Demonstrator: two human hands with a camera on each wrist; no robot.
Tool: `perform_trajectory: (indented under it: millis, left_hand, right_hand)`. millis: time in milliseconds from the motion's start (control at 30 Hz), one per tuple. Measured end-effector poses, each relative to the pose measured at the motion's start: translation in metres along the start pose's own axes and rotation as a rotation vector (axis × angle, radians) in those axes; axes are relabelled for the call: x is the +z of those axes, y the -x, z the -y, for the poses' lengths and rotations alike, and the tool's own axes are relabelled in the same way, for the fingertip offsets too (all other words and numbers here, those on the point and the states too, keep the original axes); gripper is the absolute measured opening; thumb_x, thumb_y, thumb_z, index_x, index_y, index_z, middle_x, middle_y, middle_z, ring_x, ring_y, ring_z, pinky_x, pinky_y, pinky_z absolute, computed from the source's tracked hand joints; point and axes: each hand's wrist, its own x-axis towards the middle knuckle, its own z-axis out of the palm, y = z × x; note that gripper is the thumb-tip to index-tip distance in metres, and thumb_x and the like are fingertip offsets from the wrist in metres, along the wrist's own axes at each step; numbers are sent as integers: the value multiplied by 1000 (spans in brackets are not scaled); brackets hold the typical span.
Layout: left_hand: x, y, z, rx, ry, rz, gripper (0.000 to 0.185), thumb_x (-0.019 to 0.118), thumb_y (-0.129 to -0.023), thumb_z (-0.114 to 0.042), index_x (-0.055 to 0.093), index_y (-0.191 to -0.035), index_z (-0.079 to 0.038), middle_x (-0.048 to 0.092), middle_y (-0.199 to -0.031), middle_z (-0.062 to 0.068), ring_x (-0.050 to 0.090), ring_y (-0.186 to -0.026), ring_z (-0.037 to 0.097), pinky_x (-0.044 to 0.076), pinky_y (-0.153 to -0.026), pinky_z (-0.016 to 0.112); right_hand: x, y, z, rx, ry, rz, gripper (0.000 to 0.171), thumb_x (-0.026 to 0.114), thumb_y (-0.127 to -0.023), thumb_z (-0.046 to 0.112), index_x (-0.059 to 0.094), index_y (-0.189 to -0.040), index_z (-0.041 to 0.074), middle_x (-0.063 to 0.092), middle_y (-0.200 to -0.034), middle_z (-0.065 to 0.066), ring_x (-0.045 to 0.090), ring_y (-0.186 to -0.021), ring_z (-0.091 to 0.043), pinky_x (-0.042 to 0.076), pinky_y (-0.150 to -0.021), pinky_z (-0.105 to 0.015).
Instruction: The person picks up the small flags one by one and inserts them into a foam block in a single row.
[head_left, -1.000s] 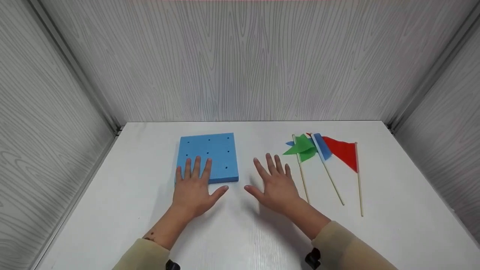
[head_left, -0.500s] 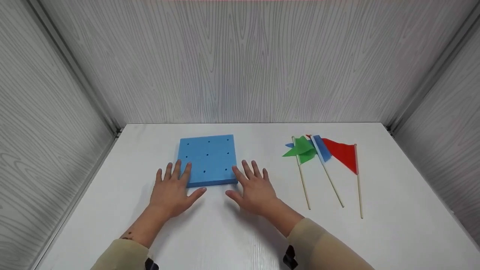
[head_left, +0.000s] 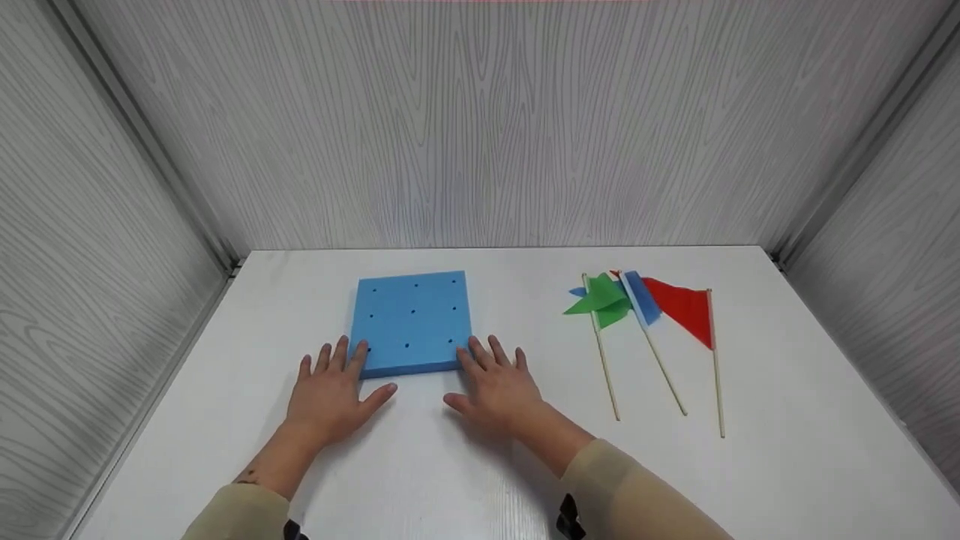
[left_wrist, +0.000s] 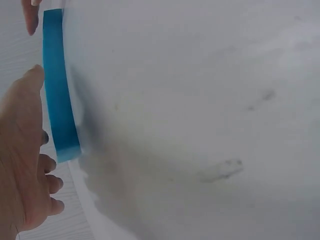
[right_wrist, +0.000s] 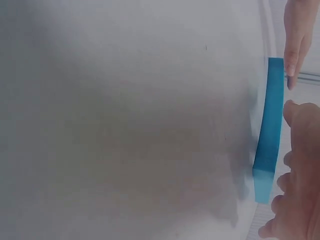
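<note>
A square blue foam block [head_left: 411, 322] with several small holes lies flat on the white table [head_left: 465, 465]. My left hand [head_left: 330, 390] lies flat at the block's near left corner, fingers straight, the fingertips touching its edge. My right hand [head_left: 491, 384] lies flat at the near right corner, fingers straight against the block. The left wrist view shows the block's side [left_wrist: 59, 95] beside my left hand [left_wrist: 25, 165]. In the right wrist view the block's side [right_wrist: 269, 135] stands next to my right hand [right_wrist: 297, 180].
Three small flags on thin wooden sticks lie on the table to the right: a green one [head_left: 604, 300], a blue one [head_left: 639, 296] and a red one [head_left: 686, 309]. Grey wood-grain walls close in the table on three sides.
Both hands have slid left and toward me. The left hand has come off the block's top to its near left corner; the right hand has moved from near the flags to the block's right corner.
</note>
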Motion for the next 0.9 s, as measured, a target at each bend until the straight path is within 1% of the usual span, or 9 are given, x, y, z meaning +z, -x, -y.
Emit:
perform_trajectory:
  millis: [100,367,500,667,900]
  left_hand:
    - [2,0,-1,-3,4,9,97,50,-102,-71,32,-165,1,28,-168,32,26,-153,56,17,-123,72]
    - [4,3,-3,0,-3,42,100,49,-102,-72,29,-165,3,25,-168,33,26,-154,53,20,-124,68]
    - [4,4,-9,13,12,39,100,50,-102,-71,30,-164,4,26,-168,33,26,-155,52,22,-124,67]
    - [7,3,-21,35,31,37,100,50,-102,-71,29,-165,5,26,-168,32,25,-156,50,23,-125,64]
    - [12,-3,-45,71,60,56,102,48,-102,-73,26,-166,3,22,-170,30,22,-158,47,22,-126,61]
  right_hand:
    - [1,1,-1,-1,11,-2,83,49,-105,66,27,-171,21,20,-177,-4,14,-163,-34,17,-126,-65]
    - [2,3,-1,-19,30,-2,82,50,-105,65,27,-171,22,21,-176,-3,15,-163,-32,16,-126,-65]
    - [3,8,-7,-26,27,-14,81,52,-105,63,29,-170,21,24,-176,-4,17,-162,-32,18,-126,-65]
    - [2,18,-21,-39,16,-24,80,52,-106,62,31,-169,18,26,-175,-6,19,-162,-33,20,-125,-66]
    - [-3,35,-43,-27,-8,-12,80,54,-105,61,33,-169,16,27,-174,-9,21,-161,-36,22,-123,-68]
